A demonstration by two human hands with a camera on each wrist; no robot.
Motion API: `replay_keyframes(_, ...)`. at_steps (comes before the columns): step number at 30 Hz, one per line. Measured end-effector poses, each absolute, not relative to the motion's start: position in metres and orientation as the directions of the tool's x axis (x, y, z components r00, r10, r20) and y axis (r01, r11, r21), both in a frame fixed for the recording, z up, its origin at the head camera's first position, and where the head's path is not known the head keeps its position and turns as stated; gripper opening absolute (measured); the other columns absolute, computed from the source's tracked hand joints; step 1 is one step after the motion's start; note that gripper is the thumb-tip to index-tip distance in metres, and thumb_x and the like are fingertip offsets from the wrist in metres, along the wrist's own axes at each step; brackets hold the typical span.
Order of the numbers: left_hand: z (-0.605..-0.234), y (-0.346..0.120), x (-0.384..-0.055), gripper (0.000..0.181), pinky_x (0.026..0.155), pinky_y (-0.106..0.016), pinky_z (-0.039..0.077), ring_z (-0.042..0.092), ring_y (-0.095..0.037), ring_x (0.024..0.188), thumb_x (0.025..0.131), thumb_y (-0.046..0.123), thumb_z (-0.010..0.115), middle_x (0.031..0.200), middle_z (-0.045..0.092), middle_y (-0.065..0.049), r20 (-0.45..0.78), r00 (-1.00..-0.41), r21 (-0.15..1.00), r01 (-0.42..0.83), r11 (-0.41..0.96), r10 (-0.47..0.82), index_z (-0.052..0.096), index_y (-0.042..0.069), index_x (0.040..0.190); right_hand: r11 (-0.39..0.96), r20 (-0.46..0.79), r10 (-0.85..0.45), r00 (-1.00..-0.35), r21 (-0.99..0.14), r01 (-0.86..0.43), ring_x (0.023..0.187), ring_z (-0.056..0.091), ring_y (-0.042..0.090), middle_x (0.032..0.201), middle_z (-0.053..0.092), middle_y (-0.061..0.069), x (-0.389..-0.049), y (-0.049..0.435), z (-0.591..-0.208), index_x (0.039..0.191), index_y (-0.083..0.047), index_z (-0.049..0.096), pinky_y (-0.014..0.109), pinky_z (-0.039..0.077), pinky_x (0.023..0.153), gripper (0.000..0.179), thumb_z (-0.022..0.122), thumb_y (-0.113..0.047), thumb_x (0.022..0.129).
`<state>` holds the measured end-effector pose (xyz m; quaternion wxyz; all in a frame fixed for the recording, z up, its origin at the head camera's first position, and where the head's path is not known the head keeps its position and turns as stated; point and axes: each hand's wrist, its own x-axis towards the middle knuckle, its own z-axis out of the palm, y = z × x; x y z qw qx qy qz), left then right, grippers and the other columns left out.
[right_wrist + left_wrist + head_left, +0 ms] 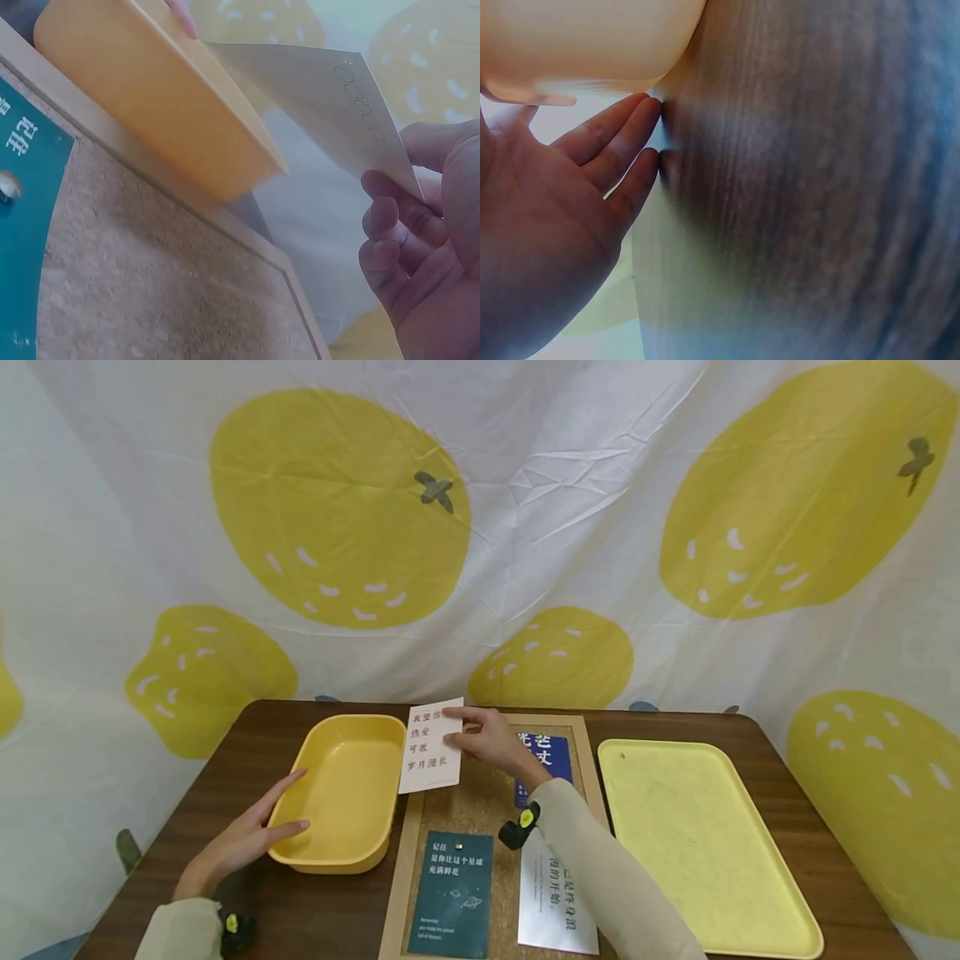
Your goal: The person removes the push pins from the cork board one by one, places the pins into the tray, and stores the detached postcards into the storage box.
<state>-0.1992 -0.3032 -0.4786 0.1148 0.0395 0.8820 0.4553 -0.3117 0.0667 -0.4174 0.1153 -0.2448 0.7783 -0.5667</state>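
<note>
My right hand (491, 739) pinches a white card (433, 747) by its right edge, thumb and fingers on either side. The card is upright and tilted, above the left frame of a cork board (450, 814) and beside a yellow plastic tub (345, 802). In the right wrist view the card's back (322, 97) shows a row of loops along one edge. My left hand (243, 839) rests at the tub's left side, with thumb and index finger over the rim. In the left wrist view its other fingers (622, 139) are straight, tips at the dark table.
A green card (450, 893) is on the board with a pin near its top. A blue card (551, 760) and a silver card (547, 902) lie partly under my right arm. A pale yellow tray (697, 843) is at right, a lemon-print curtain (525, 543) behind the wooden table (217, 793).
</note>
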Motion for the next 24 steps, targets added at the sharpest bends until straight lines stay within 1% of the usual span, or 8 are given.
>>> replay_keyframes(3, -0.479, -0.303, -0.200, 0.075, 0.100, -0.065, 0.013, 0.006, -0.039, 0.136, 0.083, 0.040, 0.063, 0.152, 0.006, -0.010, -0.167, -0.970, 0.816, -0.036, 0.577, 0.175, 0.016, 0.042, 0.142, 0.239, 0.104, -0.509, -0.854, -0.936, -0.257, 0.061, 0.050, 0.035, 0.080, 0.063, 0.005, -0.318, 0.063, -0.426, 0.128, -0.014, 0.053, 0.024, 0.034, 0.044, 0.045, 0.065, -0.020, 0.084)
replay_keyframes(8, -0.479, -0.303, -0.200, 0.075, 0.099, -0.066, 0.013, 0.006, -0.040, 0.135, 0.083, 0.041, 0.062, 0.152, 0.005, -0.010, -0.180, -0.968, 0.813, -0.046, 0.581, 0.174, 0.015, 0.043, 0.142, 0.267, 0.108, -0.506, -0.856, -0.924, -0.274, 0.063, 0.054, 0.030, 0.085, 0.063, 0.004, -0.321, 0.056, -0.431, 0.127, -0.019, 0.054, 0.024, 0.036, 0.045, 0.046, 0.065, -0.026, 0.083)
replay_keyframes(10, -0.478, -0.304, -0.200, 0.075, 0.099, -0.066, 0.013, 0.005, -0.040, 0.135, 0.083, 0.041, 0.062, 0.152, 0.005, -0.010, -0.183, -0.968, 0.810, -0.048, 0.584, 0.174, 0.014, 0.043, 0.142, 0.266, 0.108, -0.511, -0.853, -0.924, -0.276, 0.062, 0.055, 0.028, 0.087, 0.062, 0.005, -0.320, 0.054, -0.430, 0.127, -0.019, 0.054, 0.024, 0.036, 0.044, 0.046, 0.065, -0.026, 0.083)
replay_keyframes(13, -0.478, -0.303, -0.200, 0.075, 0.099, -0.066, 0.013, 0.005, -0.040, 0.135, 0.083, 0.041, 0.062, 0.152, 0.005, -0.010, -0.179, -0.968, 0.812, -0.044, 0.582, 0.177, 0.014, 0.043, 0.142, 0.253, 0.111, -0.524, -0.845, -0.927, -0.278, 0.063, 0.054, 0.031, 0.091, 0.059, 0.006, -0.318, 0.050, -0.427, 0.127, -0.018, 0.054, 0.024, 0.036, 0.043, 0.046, 0.065, -0.024, 0.084)
replay_keyframes(16, -0.478, -0.303, -0.200, 0.075, 0.099, -0.066, 0.013, 0.005, -0.040, 0.135, 0.084, 0.041, 0.061, 0.152, 0.005, -0.010, -0.175, -0.968, 0.814, -0.039, 0.580, 0.181, 0.015, 0.042, 0.142, 0.248, 0.110, -0.532, -0.839, -0.928, -0.279, 0.068, 0.056, 0.035, 0.094, 0.059, 0.007, -0.317, 0.046, -0.424, 0.127, -0.016, 0.054, 0.024, 0.037, 0.044, 0.046, 0.065, -0.023, 0.083)
replay_keyframes(20, -0.479, -0.304, -0.200, 0.075, 0.099, -0.066, 0.012, 0.005, -0.039, 0.135, 0.084, 0.041, 0.061, 0.152, 0.006, -0.010, -0.170, -0.969, 0.813, -0.035, 0.581, 0.179, 0.015, 0.042, 0.142, 0.249, 0.112, -0.545, -0.831, -0.925, -0.288, 0.070, 0.059, 0.028, 0.096, 0.059, 0.008, -0.313, 0.040, -0.418, 0.127, -0.015, 0.054, 0.023, 0.040, 0.047, 0.046, 0.065, -0.021, 0.084)
replay_keyframes(23, -0.479, -0.304, -0.199, 0.075, 0.099, -0.065, 0.012, 0.006, -0.039, 0.135, 0.084, 0.040, 0.062, 0.152, 0.006, -0.010, -0.166, -0.970, 0.811, -0.032, 0.584, 0.176, 0.015, 0.042, 0.142, 0.246, 0.106, -0.555, -0.825, -0.926, -0.285, 0.072, 0.060, 0.029, 0.096, 0.059, 0.007, -0.311, 0.035, -0.417, 0.128, -0.015, 0.053, 0.023, 0.040, 0.047, 0.047, 0.065, -0.022, 0.084)
replay_keyframes(24, -0.479, -0.304, -0.199, 0.075, 0.099, -0.065, 0.012, 0.006, -0.039, 0.135, 0.083, 0.040, 0.062, 0.152, 0.006, -0.010, -0.165, -0.971, 0.811, -0.032, 0.584, 0.176, 0.016, 0.042, 0.142, 0.242, 0.104, -0.560, -0.822, -0.929, -0.282, 0.074, 0.060, 0.031, 0.097, 0.059, 0.007, -0.311, 0.034, -0.416, 0.129, -0.016, 0.053, 0.023, 0.039, 0.047, 0.047, 0.065, -0.021, 0.084)
